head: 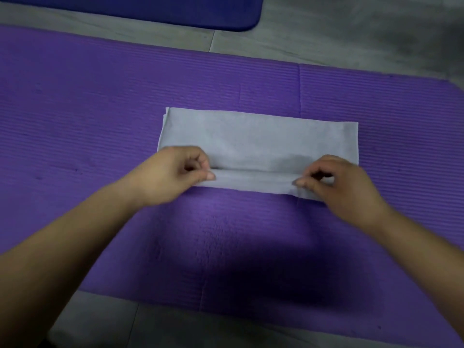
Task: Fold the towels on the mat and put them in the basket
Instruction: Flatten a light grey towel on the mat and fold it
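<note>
A grey tiled floor point(326, 33), dimly lit, with a dark blue mat point(175, 11) at its far edge.

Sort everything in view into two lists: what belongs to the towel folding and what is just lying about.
Part of the job: grey towel, lying on the purple mat; left hand and right hand, each pinching the towel's near edge. The basket is not in view.

Lying about: blue mat beyond the purple one; tiled floor.
</note>
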A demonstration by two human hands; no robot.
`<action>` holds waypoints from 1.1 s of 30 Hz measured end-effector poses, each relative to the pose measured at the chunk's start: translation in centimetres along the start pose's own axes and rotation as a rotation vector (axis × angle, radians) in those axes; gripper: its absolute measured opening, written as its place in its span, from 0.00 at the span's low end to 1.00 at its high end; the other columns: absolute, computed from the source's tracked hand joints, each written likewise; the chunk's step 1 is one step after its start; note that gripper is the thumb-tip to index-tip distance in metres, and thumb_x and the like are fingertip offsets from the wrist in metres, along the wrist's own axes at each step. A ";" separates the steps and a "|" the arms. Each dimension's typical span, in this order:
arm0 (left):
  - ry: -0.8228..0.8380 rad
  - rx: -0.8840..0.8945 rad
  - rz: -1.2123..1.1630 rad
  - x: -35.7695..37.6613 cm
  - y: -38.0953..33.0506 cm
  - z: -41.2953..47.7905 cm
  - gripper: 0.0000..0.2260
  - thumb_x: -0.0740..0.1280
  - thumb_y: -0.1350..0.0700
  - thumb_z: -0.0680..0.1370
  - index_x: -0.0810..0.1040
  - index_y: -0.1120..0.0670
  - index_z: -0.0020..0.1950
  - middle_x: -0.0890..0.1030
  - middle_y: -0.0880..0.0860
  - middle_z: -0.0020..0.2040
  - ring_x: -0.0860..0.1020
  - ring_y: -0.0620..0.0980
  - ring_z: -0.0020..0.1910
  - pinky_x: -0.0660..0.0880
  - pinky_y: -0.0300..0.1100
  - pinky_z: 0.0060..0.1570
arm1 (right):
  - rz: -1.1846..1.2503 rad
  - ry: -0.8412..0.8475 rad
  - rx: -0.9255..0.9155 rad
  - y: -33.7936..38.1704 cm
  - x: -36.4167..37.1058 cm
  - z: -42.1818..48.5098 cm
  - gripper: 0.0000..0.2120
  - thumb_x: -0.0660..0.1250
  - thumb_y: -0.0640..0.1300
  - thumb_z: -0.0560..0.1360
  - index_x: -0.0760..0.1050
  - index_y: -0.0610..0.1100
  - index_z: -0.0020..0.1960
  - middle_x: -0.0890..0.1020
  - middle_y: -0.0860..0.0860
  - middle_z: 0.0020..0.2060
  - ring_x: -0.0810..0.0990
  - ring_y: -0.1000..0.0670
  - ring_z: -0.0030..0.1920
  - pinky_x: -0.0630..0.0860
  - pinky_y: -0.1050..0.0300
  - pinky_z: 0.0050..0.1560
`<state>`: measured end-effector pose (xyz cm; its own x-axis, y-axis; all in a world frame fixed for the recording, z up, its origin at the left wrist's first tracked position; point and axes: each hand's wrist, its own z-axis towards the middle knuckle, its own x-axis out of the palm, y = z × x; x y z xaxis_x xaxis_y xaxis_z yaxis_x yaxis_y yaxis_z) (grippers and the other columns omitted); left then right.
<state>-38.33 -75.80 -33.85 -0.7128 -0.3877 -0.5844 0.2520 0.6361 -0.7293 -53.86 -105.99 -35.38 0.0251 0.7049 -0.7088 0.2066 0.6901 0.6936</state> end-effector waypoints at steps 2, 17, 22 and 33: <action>0.060 -0.022 0.104 -2.5 -1.7 2.7 0.07 0.74 0.49 0.76 0.81 0.51 0.45 0.85 0.51 0.40 0.79 0.52 0.39 0.75 0.49 0.47 | 0.031 0.092 0.063 0.7 -2.1 3.1 0.06 0.76 0.53 0.72 0.82 0.51 0.42 0.83 0.57 0.40 0.80 0.56 0.44 0.74 0.68 0.44; -0.280 -0.081 0.479 -0.4 0.2 12.4 0.11 0.59 0.47 0.84 0.76 0.51 0.57 0.80 0.53 0.57 0.75 0.58 0.58 0.65 0.54 0.62 | -0.421 0.082 0.120 -3.3 -1.6 14.0 0.15 0.66 0.62 0.77 0.77 0.51 0.44 0.81 0.52 0.43 0.78 0.48 0.47 0.76 0.51 0.52; -0.302 -0.091 0.399 -0.8 0.1 12.6 0.11 0.61 0.47 0.84 0.78 0.52 0.56 0.82 0.52 0.56 0.77 0.57 0.57 0.64 0.52 0.64 | -0.296 0.023 0.025 -4.2 -1.6 13.3 0.10 0.68 0.55 0.78 0.76 0.49 0.46 0.77 0.50 0.45 0.75 0.48 0.50 0.71 0.54 0.55; -0.205 -0.106 0.446 -1.5 -0.4 13.5 0.10 0.58 0.47 0.86 0.74 0.52 0.56 0.81 0.53 0.52 0.75 0.56 0.51 0.65 0.49 0.57 | -0.286 0.047 0.058 -4.9 -1.4 13.9 0.11 0.66 0.58 0.79 0.75 0.52 0.46 0.76 0.52 0.46 0.75 0.50 0.50 0.73 0.52 0.54</action>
<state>-28.49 -84.46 -37.49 -0.4052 -0.1787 -0.8966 0.4277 0.8297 -0.3586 -41.31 -112.65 -39.62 -0.0870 0.4909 -0.8669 0.2549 0.8522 0.4570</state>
